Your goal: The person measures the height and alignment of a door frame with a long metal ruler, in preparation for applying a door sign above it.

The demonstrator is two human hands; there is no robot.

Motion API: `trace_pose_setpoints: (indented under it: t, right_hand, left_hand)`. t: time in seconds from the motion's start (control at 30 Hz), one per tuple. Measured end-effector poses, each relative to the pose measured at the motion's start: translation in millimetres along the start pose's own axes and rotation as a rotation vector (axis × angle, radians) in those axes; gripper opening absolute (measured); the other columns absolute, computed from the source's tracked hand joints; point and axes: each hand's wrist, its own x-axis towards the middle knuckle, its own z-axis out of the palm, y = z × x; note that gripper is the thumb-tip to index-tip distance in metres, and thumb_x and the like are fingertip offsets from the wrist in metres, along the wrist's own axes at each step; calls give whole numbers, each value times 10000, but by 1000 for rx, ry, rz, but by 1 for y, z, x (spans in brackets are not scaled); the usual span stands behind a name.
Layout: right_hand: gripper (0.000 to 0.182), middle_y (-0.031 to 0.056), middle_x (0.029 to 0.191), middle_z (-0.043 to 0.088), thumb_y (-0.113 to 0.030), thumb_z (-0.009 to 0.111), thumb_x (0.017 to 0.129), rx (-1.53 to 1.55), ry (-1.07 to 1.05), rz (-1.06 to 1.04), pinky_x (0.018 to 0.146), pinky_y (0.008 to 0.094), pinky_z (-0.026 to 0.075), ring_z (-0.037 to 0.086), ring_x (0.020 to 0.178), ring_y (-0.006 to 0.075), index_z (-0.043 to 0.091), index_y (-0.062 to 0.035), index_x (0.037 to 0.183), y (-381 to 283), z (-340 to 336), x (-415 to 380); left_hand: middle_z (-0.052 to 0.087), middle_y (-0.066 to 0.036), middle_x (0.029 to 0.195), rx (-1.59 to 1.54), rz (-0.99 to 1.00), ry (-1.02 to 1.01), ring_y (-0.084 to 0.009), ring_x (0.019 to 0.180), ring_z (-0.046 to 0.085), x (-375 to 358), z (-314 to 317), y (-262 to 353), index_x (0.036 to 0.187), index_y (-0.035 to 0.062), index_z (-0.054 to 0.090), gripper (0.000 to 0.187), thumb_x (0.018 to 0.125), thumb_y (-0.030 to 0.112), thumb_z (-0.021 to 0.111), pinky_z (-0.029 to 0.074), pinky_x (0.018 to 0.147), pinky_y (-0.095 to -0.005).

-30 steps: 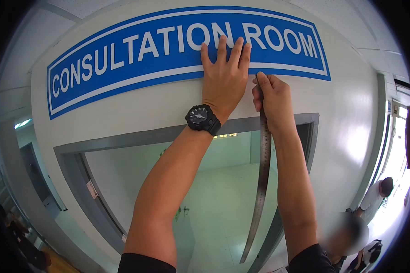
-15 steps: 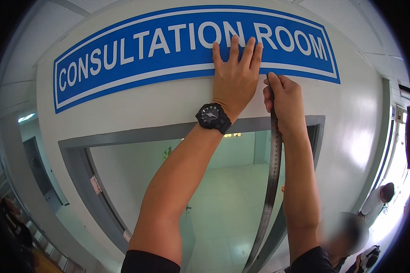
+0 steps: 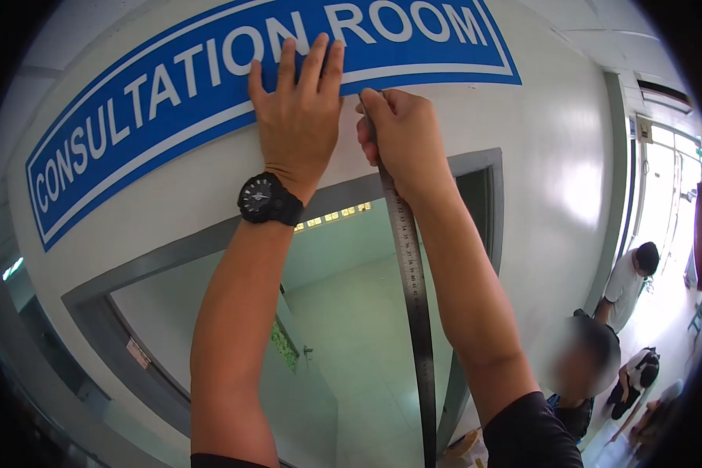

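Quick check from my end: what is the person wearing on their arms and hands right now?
Both hands, left hand and right hand, are bare, no gloves. A chunky black wristwatch with a round dark dial sits on the left wrist. Short black sleeves show at the upper arms; forearms are uncovered.

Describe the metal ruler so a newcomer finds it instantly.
Start at the blue CONSULTATION ROOM sign above the door frame. Just under its lower edge, the right hand grips the steel ruler, which hangs down across the doorway. It is the only long, thin, graduated metal strip here.
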Motion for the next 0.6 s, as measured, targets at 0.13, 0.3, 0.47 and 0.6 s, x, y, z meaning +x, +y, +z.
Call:
trace_pose_setpoints:
  t: [0.13,0.3,0.47,0.6]
  right_hand:
    - [330,45,640,596,-251,581,1035,1,-1,-12,476,255,415,515,491,90,665,61,965,-4,-2,-6]
    - [321,23,687,581,-273,562,1065,172,-117,10,477,246,391,487,506,84,647,37,1074,13,-5,4]
    - [303,0,707,534,-300,527,1092,305,-146,34,465,234,362,465,513,82,626,-15,1081,28,0,11]
    - [306,4,695,539,-287,512,1098,252,-117,-6,472,234,367,452,494,79,620,-2,1072,25,5,6]
  left_hand:
    - [556,31,1509,-28,-4,57,-273,1400,501,1,0,1,1491,246,546,646,889,239,781,312,1138,-591]
    - [548,27,1511,-49,-5,48,-271,1393,498,0,2,1,1484,232,550,662,867,225,787,314,1128,-601]
    - [562,-18,1474,46,9,26,-290,1358,509,2,-6,-8,1477,193,546,729,808,245,828,299,1119,-637]
    - [540,-79,1474,-43,-44,-14,-336,1365,486,-13,-32,-43,1516,169,487,886,735,274,892,285,1117,-661]
